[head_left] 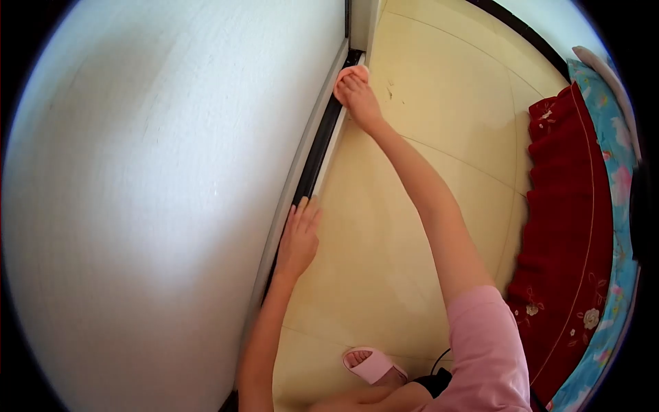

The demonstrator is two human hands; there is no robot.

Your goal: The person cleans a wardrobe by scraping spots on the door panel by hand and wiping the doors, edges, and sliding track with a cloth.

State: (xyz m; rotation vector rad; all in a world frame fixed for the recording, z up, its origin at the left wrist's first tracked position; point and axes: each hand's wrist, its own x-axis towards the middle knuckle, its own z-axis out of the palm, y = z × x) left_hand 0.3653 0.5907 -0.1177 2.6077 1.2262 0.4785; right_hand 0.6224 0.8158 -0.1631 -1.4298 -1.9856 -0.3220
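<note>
A pink cloth (362,71) is under the fingers of my right hand (358,96), pressed on the far end of a black track (317,154) along the foot of a light grey door panel (158,172). Nearer to me, my left hand (300,233) rests on the same track and its pale edge, fingers stretched out and nothing in them. The white rim of the track lies against the tiled floor.
Cream floor tiles (384,240) spread to the right, with small dark specks near the cloth. A red ruffled bed skirt (563,233) hangs below blue patterned bedding (621,185). A pink slipper (373,365) on a foot is at the bottom.
</note>
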